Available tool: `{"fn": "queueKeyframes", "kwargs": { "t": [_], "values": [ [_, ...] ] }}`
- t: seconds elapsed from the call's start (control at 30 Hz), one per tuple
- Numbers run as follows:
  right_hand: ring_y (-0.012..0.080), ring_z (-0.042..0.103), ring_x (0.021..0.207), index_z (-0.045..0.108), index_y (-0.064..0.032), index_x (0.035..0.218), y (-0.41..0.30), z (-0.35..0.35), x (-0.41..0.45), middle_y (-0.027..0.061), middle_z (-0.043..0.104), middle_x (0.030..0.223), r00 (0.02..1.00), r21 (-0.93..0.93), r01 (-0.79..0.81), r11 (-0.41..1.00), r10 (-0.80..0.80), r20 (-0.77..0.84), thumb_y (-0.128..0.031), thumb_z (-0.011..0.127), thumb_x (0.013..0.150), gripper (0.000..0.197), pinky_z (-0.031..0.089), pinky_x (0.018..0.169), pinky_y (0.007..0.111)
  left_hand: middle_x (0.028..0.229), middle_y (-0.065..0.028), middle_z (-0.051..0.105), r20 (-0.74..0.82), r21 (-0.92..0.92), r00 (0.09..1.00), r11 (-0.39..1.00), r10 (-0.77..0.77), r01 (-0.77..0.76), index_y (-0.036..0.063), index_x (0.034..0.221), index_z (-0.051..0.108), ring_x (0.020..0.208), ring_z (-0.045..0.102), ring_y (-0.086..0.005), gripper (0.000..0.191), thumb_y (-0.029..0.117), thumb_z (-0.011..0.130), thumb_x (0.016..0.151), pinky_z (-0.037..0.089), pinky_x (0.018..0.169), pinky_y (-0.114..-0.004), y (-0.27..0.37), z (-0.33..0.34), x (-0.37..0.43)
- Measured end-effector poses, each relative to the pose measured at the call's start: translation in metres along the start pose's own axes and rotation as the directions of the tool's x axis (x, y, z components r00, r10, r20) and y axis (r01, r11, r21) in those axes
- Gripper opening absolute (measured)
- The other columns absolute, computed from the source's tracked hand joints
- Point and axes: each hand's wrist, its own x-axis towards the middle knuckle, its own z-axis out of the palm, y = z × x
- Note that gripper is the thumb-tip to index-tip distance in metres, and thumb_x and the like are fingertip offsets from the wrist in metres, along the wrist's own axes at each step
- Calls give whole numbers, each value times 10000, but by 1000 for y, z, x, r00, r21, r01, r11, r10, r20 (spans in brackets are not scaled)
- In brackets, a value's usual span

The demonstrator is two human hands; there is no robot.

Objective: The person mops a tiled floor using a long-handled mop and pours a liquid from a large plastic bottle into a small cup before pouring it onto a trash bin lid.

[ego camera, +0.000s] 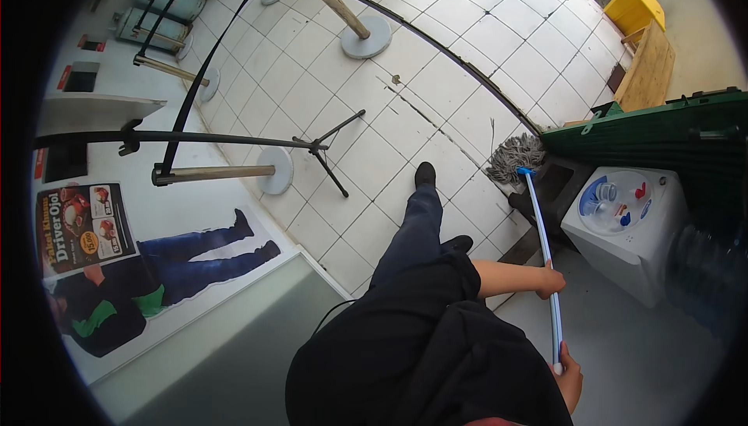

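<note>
A mop with a grey string head, a blue clamp and a pale blue handle slants down the right side of the view. My left hand grips the handle partway along, its forearm bare below a black sleeve. Close to the handle's white end cap, my right hand is wrapped around it, partly hidden by the black clothing. The mop strings lie on the white tiled floor, against a dark stand beside a green shutter. My legs and black shoes show left of the mop.
A white water dispenser with plastic cups on top stands right of the mop, beside the green shutter. Barrier posts with round bases, black belts, a thin black stand and a postered counter are left and ahead. A floor track crosses the tiles.
</note>
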Motion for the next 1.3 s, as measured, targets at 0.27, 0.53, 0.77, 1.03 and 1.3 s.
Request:
{"fn": "queueKeyframes", "kwargs": {
  "t": [0.27,0.53,0.77,1.03,1.3],
  "values": [
    [333,608,809,490,-188,1242,-22,18,36,174,628,892,898,9,432,902,-431,84,-135,718,659,628,467,702,389,921,-86,608,-168,100,942,946,-290,309,97,869,648,1026,537,-266,210,144,639,665,279,949,-624,-61,-4,-55],
    [361,599,828,406,-197,1290,-163,175,138,193,624,875,627,82,776,626,-779,6,-193,658,736,608,475,727,442,1367,-171,282,-398,-195,587,690,-705,697,206,1235,402,1265,299,-317,565,136,612,715,281,955,-610,-164,18,-203],
    [376,602,784,466,-237,1237,-141,182,130,213,614,815,675,72,738,671,-735,-59,-257,473,855,383,473,715,471,1322,-321,304,62,-32,708,707,-704,706,276,1411,104,1248,335,-374,821,16,496,738,349,946,-367,-133,-15,-177],
    [292,612,788,541,-274,1176,77,157,93,107,640,848,846,253,527,811,-529,-67,-306,473,865,320,481,708,407,1425,-200,180,-704,-105,680,917,204,-384,98,1404,54,1334,162,-288,886,242,661,775,168,1068,-384,105,-183,-52],
    [261,619,763,576,-297,1130,230,173,-42,75,643,824,992,280,122,952,-121,-20,-329,512,831,307,493,706,384,1359,-229,203,-691,558,226,705,687,-437,22,1370,48,1286,177,-392,1058,324,762,651,170,1052,-476,312,-280,58]
  ]
}}
